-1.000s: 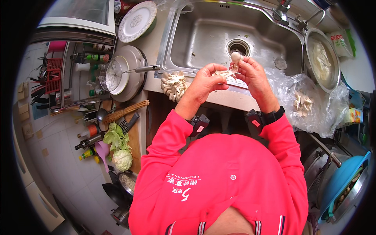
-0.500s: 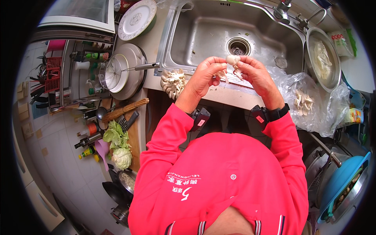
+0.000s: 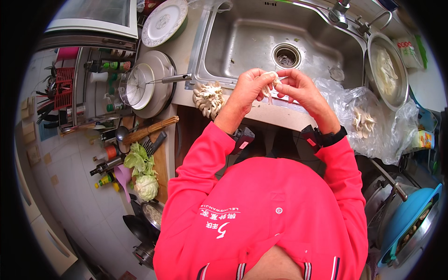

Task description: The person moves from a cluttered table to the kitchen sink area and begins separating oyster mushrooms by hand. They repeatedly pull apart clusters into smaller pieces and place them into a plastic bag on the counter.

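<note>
The pale bench has a metal sink set in it. A mushroom clump sits at its front edge, left of the sink; a clear plastic bag spreads over that edge to the right.

White lettering, Chinese characters, Latin capitals and a large numeral, stands inverted on the chest of the person's red shirt. Small labels on the black left-wrist device and right-wrist device, and red marks on a pale packet, are too small to read.
</note>
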Demonstrator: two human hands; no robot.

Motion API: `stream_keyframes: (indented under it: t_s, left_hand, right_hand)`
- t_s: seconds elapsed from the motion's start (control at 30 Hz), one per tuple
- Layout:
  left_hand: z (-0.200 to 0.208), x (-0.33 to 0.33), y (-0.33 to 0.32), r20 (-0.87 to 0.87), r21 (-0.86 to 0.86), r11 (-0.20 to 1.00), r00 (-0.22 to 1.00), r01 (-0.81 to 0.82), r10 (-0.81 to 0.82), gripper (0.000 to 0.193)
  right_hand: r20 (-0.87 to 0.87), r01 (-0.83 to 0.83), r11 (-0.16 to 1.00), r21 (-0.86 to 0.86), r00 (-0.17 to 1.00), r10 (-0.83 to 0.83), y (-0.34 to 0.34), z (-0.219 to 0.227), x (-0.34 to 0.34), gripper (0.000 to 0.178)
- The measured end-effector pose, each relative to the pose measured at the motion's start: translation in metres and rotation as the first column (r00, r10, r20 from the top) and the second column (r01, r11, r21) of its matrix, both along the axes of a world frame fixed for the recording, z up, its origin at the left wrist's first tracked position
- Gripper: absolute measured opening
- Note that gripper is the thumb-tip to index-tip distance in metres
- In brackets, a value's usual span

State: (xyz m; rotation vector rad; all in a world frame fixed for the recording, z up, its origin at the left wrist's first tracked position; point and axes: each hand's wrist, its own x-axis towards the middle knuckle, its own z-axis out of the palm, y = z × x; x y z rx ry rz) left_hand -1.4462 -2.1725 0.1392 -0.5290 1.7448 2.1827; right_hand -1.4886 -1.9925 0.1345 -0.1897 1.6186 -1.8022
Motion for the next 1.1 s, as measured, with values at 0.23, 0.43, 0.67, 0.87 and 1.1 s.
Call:
stream_keyframes:
  t_s: [0.23,0.43,0.67,0.87,1.1]
  left_hand:
    - [-0.003,0.001,0.000,0.024,0.028,1.000,1.000,-0.009,0.009,0.021]
    - [-0.006,0.004,-0.001,0.021,-0.017,0.999,0.999,-0.046,0.046,0.022]
    - [-0.003,0.001,0.001,0.011,-0.104,0.994,0.999,-0.029,0.030,0.023]
    - [-0.002,0.001,0.001,0.038,-0.106,0.994,0.999,-0.035,0.039,0.023]
    - [-0.004,0.001,0.003,0.035,-0.106,0.994,0.999,0.005,-0.002,0.022]
  right_hand:
    - [0.084,-0.025,0.998,-0.055,0.996,0.030,0.001,-0.009,-0.001,0.030]
    - [0.193,0.070,0.997,-0.012,0.979,-0.067,0.004,-0.005,0.000,0.034]
    - [-0.151,-0.036,0.999,0.002,0.988,0.036,-0.008,-0.013,0.005,0.037]
    - [0.149,0.034,0.999,-0.014,0.988,-0.032,0.003,-0.008,0.001,0.036]
    - [-0.063,-0.037,0.999,0.031,0.997,0.039,-0.002,-0.017,0.002,0.032]
